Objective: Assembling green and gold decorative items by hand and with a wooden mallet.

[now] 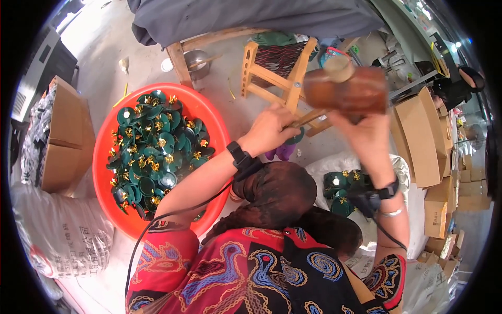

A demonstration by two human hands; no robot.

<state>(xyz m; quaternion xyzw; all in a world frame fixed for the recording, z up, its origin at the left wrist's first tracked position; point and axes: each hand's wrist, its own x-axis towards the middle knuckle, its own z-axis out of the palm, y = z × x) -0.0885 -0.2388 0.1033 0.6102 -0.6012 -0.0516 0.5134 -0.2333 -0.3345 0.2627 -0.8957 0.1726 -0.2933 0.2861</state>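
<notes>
Though discs are piled in the tub, work beside it seems unfinished, stick gripped by left hand, brown object by right hand

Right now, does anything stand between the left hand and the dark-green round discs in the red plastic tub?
Yes: the red plastic tub's right rim, between the left hand and the dark-green round discs. Nothing else visible blocks the way.

Bright light washes out the floor upper left, the brown block motion-blurs, edges bend.
</notes>
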